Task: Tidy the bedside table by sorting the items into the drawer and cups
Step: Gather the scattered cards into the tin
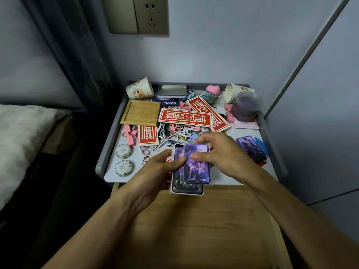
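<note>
L hand (pixel 154 170) grips card stack (pixel 186 188); R hand (pixel 221 153) pinches top card (pixel 198 169).

A dark blue card (pixel 168 102) just in front of the metal tin (pixel 172 90) reads "HONKAI STAR RAIL", upside down. The red stickers (pixel 185 117) bear white stylised Chinese characters, too ornate to read.

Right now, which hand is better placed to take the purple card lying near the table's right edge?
The right hand is. It is on that side, close to the purple card, while the left hand grips the card stack.
</note>
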A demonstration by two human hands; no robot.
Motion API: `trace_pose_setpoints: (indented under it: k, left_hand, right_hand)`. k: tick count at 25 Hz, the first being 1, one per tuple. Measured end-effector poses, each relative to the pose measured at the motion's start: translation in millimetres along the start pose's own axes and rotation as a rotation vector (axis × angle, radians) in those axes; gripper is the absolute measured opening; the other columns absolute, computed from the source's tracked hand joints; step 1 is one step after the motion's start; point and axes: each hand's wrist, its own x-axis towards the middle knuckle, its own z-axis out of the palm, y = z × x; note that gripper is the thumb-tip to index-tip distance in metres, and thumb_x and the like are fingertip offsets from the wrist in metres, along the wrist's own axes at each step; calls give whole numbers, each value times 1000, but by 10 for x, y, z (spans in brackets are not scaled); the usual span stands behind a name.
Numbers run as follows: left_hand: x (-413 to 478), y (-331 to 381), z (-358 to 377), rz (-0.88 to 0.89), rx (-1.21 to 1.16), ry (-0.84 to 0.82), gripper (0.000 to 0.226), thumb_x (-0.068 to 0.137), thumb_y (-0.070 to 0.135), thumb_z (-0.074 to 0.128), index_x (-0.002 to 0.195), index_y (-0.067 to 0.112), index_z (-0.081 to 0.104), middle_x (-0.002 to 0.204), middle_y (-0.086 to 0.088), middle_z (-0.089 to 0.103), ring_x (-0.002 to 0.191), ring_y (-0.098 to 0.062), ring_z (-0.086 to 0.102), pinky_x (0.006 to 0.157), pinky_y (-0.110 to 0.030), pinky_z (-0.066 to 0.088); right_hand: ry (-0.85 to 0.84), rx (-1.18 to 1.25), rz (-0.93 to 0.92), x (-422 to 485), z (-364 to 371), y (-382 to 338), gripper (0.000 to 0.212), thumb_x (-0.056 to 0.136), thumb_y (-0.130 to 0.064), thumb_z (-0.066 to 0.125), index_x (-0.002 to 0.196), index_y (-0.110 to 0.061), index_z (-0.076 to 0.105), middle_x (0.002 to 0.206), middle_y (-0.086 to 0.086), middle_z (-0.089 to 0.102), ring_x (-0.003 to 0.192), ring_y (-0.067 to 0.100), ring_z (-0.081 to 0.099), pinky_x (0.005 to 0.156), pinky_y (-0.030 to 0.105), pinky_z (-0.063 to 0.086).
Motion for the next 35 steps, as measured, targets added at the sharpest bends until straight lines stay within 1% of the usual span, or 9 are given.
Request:
trace_pose_setpoints:
  k: [4,8,17,19,22,24,27,32,35]
  left_hand:
    - [22,-25,11,-1,-53,14,32,90,18,65,121,10,62,105,-16,73,87,-25,71,91,-50,52]
    - [40,-43,18,-4,-94,10,40,85,20,68,122,9,62,102,-15,73,88,-26,72,91,-52,52]
    - [73,-65,-10,-16,-150,34,43,81,18,70,121,4,62,108,-20,71,88,-29,70,88,-51,53]
    - [80,-71,-15,4,-173,93,38,85,15,68,120,3,62,105,-20,72,85,-29,71,85,-50,55]
    - [75,-55,-41,55,-209,167,31,89,13,64,119,2,63,105,-19,73,84,-28,71,84,-47,55]
    - [61,-34,-55,74,-216,197,28,91,12,62,118,2,63,106,-19,72,85,-28,71,84,-48,55]
    - [48,-7,-66,80,-227,234,30,92,13,61,119,0,61,110,-20,71,90,-31,70,87,-52,55]
    - [80,-11,-82,75,-237,246,33,92,14,62,122,0,60,113,-21,70,97,-34,69,89,-53,55]
    - [81,-3,-93,71,-256,255,32,92,14,63,121,1,61,111,-19,71,94,-31,69,88,-49,56]
  right_hand:
    - [89,-74,0,-38,30,15,27,77,-21,80,99,-20,65,87,-12,63,65,-2,62,53,13,47]
    - [237,-327,-78,-43,155,51,34,70,-36,83,97,-25,64,96,-10,61,87,6,55,71,23,47]
    - [268,-272,-147,-36,233,84,28,82,-34,73,103,-23,59,107,-9,54,92,4,53,70,12,40]
    - [351,-243,-83,-6,-18,140,26,87,-34,69,107,-20,62,103,-7,60,86,8,58,63,14,39]
    - [495,-566,173,111,-526,490,44,85,-41,70,119,-14,61,112,5,64,93,19,60,67,23,41]
    - [449,-729,367,188,-706,746,63,80,-51,72,125,-10,57,119,11,61,103,25,58,71,29,42]
    - [394,-827,419,280,-742,918,71,77,-56,72,126,-7,55,120,13,59,108,29,54,75,34,43]
    - [413,-757,386,383,-722,935,65,76,-47,77,127,-12,56,119,12,63,104,29,59,86,40,53]
    - [483,-547,298,379,-727,894,52,81,-29,77,126,-11,60,121,13,64,102,28,62,83,33,51]
